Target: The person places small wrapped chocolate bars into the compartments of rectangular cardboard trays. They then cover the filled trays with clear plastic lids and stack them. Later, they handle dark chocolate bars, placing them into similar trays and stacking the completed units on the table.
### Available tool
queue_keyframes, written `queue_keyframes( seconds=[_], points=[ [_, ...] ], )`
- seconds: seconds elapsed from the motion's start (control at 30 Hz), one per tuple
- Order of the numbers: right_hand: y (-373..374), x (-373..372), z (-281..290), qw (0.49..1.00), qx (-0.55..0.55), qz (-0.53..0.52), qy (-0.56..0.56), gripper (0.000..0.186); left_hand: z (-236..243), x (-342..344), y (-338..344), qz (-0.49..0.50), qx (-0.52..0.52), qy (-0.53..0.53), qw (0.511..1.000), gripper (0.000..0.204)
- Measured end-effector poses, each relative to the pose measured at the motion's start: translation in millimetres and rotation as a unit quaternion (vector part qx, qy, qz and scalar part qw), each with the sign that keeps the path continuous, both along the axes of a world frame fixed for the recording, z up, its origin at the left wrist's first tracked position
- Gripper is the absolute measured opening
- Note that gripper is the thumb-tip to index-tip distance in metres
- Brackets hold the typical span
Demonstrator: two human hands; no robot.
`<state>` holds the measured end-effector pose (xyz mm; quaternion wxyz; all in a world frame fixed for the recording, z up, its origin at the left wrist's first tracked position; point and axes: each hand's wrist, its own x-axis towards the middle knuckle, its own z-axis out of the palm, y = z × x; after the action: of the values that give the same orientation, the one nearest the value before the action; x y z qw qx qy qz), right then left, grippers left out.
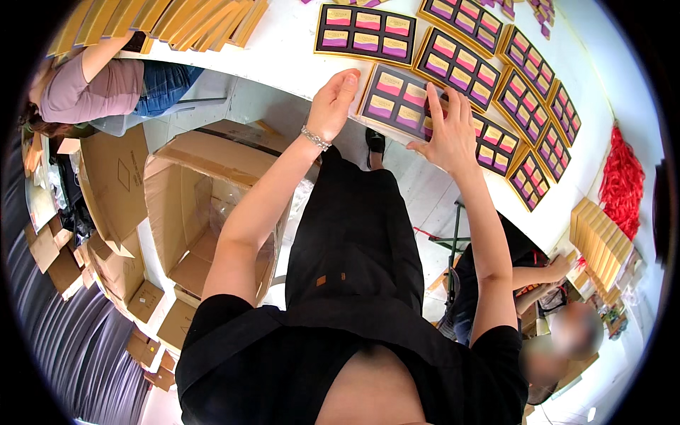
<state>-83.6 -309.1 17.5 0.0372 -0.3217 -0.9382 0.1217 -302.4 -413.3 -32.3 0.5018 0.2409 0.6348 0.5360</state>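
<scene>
At the table's front edge a boxed set of pink-and-purple wrapped squares point(397, 103) lies under a clear plastic cover. My right hand point(446, 131) grips it, fingertips on the top and thumb at the near edge. My left hand point(333, 106), with a metal watch band at the wrist, is beside its left end, fingers curled closed; what they hold, if anything, is hidden. Several similar open gold-edged boxes point(457, 71) of squares lie beyond and to the right.
The white table point(290, 46) carries stacked gold lids point(142, 25), red shredded filler point(620, 177) and another gold stack point(595, 241). Cardboard boxes point(170, 177) stand below left. Co-workers work at left point(99, 99) and lower right point(538, 276).
</scene>
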Motion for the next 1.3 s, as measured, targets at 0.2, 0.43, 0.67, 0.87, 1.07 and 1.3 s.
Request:
queue_keyframes(
  seconds=[0.2,0.43,0.67,0.87,1.07,1.3],
  points=[
    [2.6,-3.2,-1.9,1.000,0.012,0.007,-0.016,0.113,-12.6,19.7,10.3,0.070,0.035,0.053,0.995,0.046],
    [-0.2,-2.5,-8.9,1.000,-0.008,-0.002,-0.027,0.113,-9.8,24.5,10.5,0.063,0.011,0.162,0.985,0.038],
    [-11.2,-1.1,-23.3,0.999,0.013,0.007,-0.029,0.111,-18.2,29.3,8.0,0.103,-0.006,0.156,0.982,0.029],
    [-8.0,-10.6,-20.7,0.998,0.007,0.040,-0.041,0.110,-10.3,20.8,8.3,0.111,-0.030,0.155,0.981,0.030],
    [-11.4,3.4,-37.5,0.997,0.041,0.044,-0.047,0.108,27.1,-65.0,-108.0,0.354,0.033,0.299,0.886,0.024],
    [-14.6,-12.7,-35.5,0.987,0.069,0.140,-0.038,0.108,-142.3,-115.0,-512.4,0.297,-0.592,0.263,0.702,0.043]
  ],
)
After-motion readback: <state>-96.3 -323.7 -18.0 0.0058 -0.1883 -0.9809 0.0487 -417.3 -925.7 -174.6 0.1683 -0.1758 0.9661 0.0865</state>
